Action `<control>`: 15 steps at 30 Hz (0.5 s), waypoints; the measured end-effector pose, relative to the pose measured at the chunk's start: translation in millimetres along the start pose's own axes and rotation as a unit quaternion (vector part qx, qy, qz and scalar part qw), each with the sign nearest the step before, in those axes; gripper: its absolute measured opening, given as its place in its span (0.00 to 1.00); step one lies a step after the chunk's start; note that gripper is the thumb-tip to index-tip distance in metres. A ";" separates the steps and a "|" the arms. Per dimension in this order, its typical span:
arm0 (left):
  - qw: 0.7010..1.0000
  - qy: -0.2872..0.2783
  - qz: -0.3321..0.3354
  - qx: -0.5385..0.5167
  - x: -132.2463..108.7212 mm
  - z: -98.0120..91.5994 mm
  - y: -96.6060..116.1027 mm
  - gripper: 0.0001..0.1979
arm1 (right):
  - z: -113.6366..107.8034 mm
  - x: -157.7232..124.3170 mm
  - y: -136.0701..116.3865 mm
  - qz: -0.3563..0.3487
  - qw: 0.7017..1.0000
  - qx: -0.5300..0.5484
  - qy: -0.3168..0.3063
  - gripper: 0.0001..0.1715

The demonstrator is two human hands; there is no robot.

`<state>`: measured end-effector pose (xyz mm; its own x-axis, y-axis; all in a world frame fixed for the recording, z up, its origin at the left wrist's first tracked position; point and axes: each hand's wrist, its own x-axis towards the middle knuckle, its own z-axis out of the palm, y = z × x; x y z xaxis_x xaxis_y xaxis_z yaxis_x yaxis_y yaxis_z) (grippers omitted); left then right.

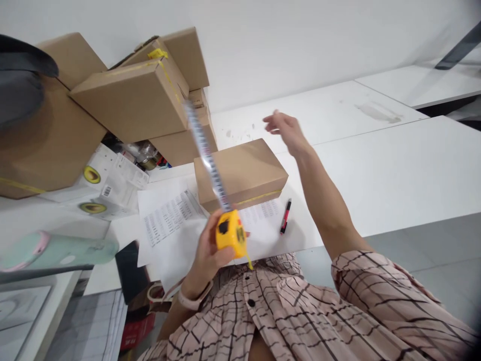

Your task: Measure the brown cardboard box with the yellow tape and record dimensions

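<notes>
Left hand (208,253) at 6 o'clock, grip closed on yellow tape measure (230,231), blade out toward 11 o'clock, blurred. Right hand (285,129) open, holding nothing, over cardboard box (240,173) on surface (376,165). Risk: the blade looked unsupported, so it could buckle or snap back onto fingers.

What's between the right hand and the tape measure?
A cardboard box on the table, in the head view. The right hand is open; the left hand grips the tape measure.
</notes>
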<state>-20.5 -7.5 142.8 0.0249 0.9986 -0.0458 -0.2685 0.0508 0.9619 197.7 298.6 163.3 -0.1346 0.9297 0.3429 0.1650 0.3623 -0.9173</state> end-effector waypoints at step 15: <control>0.977 0.153 0.125 0.083 64.2 -66.7 37.1 0.26 | -17.1 -75.4 -25.6 -0.005 0.992 -0.121 -0.044 0.28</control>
<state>-93.0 59.2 157.6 -0.3177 0.9374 0.1423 -0.0687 -0.1724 0.9826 220.4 220.5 164.4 -0.2200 0.9201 0.3242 0.3910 0.3876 -0.8348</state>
